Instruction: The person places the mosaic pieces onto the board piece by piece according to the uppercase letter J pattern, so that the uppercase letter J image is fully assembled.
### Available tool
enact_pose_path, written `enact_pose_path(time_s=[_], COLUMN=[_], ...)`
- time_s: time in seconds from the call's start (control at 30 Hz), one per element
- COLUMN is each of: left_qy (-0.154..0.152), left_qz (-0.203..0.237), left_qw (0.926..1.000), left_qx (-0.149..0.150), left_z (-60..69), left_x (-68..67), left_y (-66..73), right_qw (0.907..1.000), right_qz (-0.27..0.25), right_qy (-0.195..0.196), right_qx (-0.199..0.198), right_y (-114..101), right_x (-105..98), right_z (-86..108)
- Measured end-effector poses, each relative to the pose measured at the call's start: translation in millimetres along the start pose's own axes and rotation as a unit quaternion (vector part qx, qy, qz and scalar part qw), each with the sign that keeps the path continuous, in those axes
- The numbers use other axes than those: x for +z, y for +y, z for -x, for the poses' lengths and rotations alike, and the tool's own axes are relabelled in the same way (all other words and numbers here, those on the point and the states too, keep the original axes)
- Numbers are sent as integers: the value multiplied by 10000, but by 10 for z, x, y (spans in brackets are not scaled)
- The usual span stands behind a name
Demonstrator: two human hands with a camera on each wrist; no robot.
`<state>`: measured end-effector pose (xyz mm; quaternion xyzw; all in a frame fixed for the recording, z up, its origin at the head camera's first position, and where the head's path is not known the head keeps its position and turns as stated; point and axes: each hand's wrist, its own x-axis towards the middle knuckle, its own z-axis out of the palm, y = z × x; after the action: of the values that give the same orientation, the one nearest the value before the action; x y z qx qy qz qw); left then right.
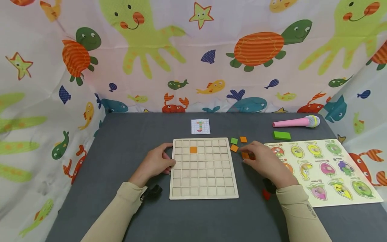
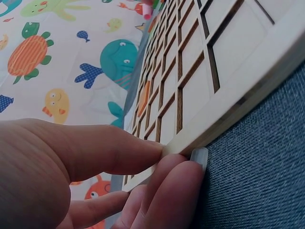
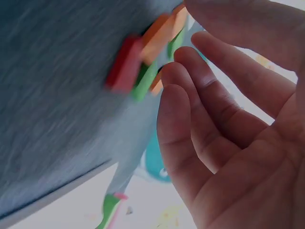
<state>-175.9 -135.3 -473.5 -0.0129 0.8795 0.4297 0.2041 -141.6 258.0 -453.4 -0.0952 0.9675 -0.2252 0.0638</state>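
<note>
A pale wooden grid board (image 1: 203, 173) lies flat, one orange tile (image 1: 193, 150) sitting in a cell near its top. My left hand (image 1: 155, 163) grips the board's left edge; in the left wrist view, that hand (image 2: 90, 157) has thumb and fingers around the wooden rim (image 2: 214, 119). Right of the board, my right hand (image 1: 269, 164) hovers by an orange tile (image 1: 245, 155), partly covering it. The right wrist view shows that hand (image 3: 238, 114) with loosely bent fingers, holding nothing, near a red tile (image 3: 125, 64) and several orange and green tiles.
Behind the board lies a pattern card (image 1: 200, 126). A fruit puzzle board (image 1: 312, 179) is at the right, a green block (image 1: 282, 135) and pink microphone (image 1: 291, 123) behind it. A red piece (image 1: 266, 194) lies near my right wrist.
</note>
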Motion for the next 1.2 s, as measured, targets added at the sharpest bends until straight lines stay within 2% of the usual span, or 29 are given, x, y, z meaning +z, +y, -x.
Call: enact_pose_path(time_s=[0.13, 0.3, 0.73, 0.93, 1.2], left_qy=[20, 32, -5, -34, -50], left_qz=[77, 139, 84, 134, 176], left_qw=[10000, 9999, 9999, 9999, 9998], left_qx=[-16, -35, -116, 9, 76], left_z=[13, 13, 16, 4, -24], left_x=[-3, -1, 3, 0, 1], left_y=[-37, -59, -5, -24, -59], right_qw=[10000, 10000, 9992, 9989, 9992], right_qz=[4, 52, 339, 348, 334], right_qy=[-36, -23, 205, 299, 205], right_qx=[67, 57, -17, -115, -11], right_y=[83, 79, 102, 103, 85], right_x=[-19, -21, 66, 75, 65], right_z=[8, -22, -15, -8, -35])
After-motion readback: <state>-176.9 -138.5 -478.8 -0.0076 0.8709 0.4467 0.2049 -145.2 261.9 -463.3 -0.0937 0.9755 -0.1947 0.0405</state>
